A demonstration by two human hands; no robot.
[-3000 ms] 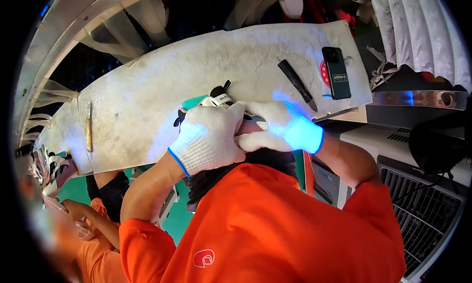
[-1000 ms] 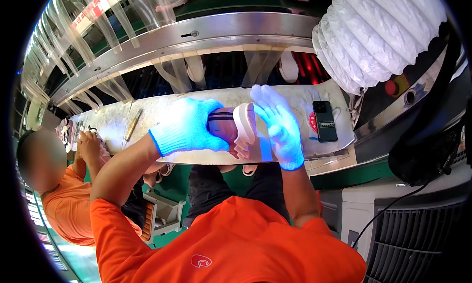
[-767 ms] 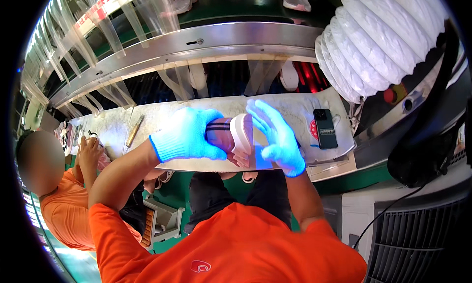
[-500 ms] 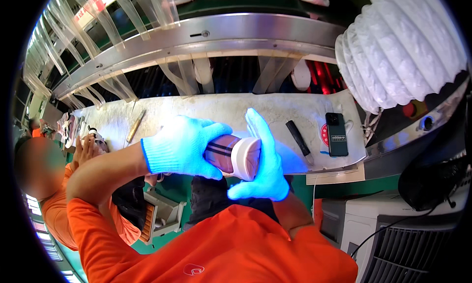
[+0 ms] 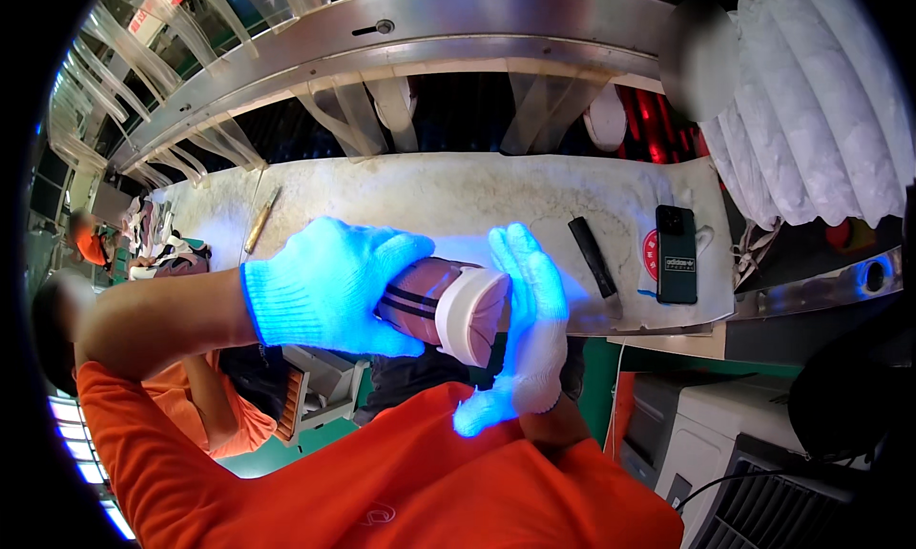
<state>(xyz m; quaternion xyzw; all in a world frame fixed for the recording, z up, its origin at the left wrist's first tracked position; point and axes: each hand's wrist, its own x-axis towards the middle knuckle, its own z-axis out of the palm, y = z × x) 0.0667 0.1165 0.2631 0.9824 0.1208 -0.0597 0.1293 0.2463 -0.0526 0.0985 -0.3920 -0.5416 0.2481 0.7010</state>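
Note:
A mauve shoe (image 5: 418, 293) with dark stripes and a white sole edge (image 5: 462, 315) is held above the near edge of the work table. My left hand (image 5: 334, 287), in a knitted glove lit bright blue, wraps around the shoe from the left. To the shoe's right is my gloved right hand (image 5: 530, 325), open, its fingers stretched up and away and its thumb pointing left. Its palm faces the shoe's white end; a narrow gap shows between them low down. The side of the shoe under my left palm is hidden.
On the pale table top (image 5: 410, 191) lie a wooden-handled tool (image 5: 262, 221), a black stick-shaped tool (image 5: 593, 256) and a dark phone (image 5: 676, 255). A metal rail (image 5: 458, 24) with clear plastic strips runs behind. A white ribbed duct (image 5: 811, 110) stands right; a co-worker (image 5: 205, 401) sits left.
My right hand has drawn off the shoe's white end and swung slightly down and right. The left hand still grips the shoe, shifted a little left. The whole view has tilted.

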